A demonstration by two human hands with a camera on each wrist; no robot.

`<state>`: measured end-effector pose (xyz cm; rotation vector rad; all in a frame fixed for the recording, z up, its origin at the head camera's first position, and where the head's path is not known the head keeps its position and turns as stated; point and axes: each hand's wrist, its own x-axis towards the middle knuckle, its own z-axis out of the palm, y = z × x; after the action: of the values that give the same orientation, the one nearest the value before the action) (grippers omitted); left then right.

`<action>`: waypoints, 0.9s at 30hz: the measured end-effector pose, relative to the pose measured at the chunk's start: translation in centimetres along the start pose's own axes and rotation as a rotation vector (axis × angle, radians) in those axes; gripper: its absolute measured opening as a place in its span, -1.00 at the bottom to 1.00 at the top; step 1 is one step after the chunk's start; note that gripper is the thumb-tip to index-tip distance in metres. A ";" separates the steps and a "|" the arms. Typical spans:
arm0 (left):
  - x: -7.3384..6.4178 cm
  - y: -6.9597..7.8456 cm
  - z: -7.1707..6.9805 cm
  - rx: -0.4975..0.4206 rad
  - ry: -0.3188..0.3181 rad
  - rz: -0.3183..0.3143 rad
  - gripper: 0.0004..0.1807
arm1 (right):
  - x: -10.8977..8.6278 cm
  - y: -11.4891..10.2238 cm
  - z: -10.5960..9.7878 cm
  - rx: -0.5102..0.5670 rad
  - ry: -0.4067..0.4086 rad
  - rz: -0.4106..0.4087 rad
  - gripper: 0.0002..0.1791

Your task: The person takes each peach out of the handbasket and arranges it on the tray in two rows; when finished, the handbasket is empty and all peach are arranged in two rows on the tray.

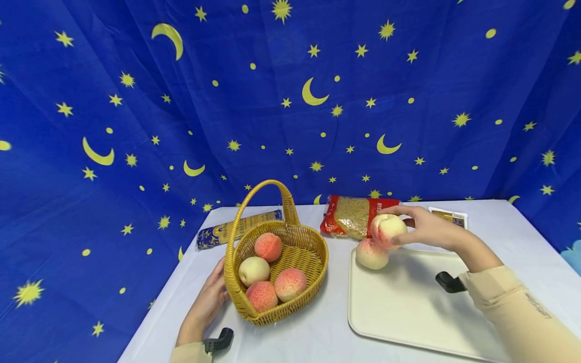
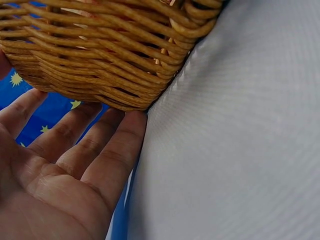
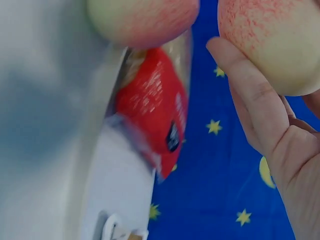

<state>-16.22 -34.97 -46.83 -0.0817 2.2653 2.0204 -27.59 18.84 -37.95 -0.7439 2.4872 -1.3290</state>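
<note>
My right hand (image 1: 424,228) grips a pale, pink-blushed peach (image 1: 388,229) above the far left corner of the cream tray (image 1: 408,307). A second peach (image 1: 372,253) rests on that corner, just below the held one. In the right wrist view a gap shows between the held peach (image 3: 275,42) and the other peach (image 3: 145,20). On the left stands a wicker basket (image 1: 317,282) with a tall handle and several peaches (image 1: 290,284) in it. My left hand (image 1: 210,297) lies against its left side, and in the left wrist view the extended fingers touch the woven wall (image 2: 100,60).
Behind the tray lies a red bag (image 1: 351,217) of dry pasta or noodles. A long blue-and-yellow packet (image 1: 213,237) lies behind the basket. At the back right is a white-edged card or box (image 1: 454,218). A blue star-patterned cloth (image 1: 290,126) hangs behind the white table.
</note>
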 end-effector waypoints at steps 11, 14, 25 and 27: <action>0.1 -0.1 0.0 -0.015 -0.007 0.010 -0.29 | -2.9 3.3 -0.8 -0.013 0.072 -0.014 -0.24; 0.1 -0.1 -0.1 -0.015 -0.009 0.012 -0.29 | -3.7 4.0 -0.9 -0.022 0.079 0.036 -0.23; 0.2 -0.2 0.0 -0.009 -0.004 0.010 -0.29 | -5.3 6.2 -0.3 -0.074 0.087 0.086 -0.22; 0.2 -0.2 0.0 -0.008 -0.005 0.008 -0.29 | -5.4 6.4 -0.2 -0.065 0.082 0.089 -0.22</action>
<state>-16.38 -35.01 -47.09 -0.0674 2.2588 2.0310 -25.20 24.77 -43.35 -0.5962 2.6064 -1.2780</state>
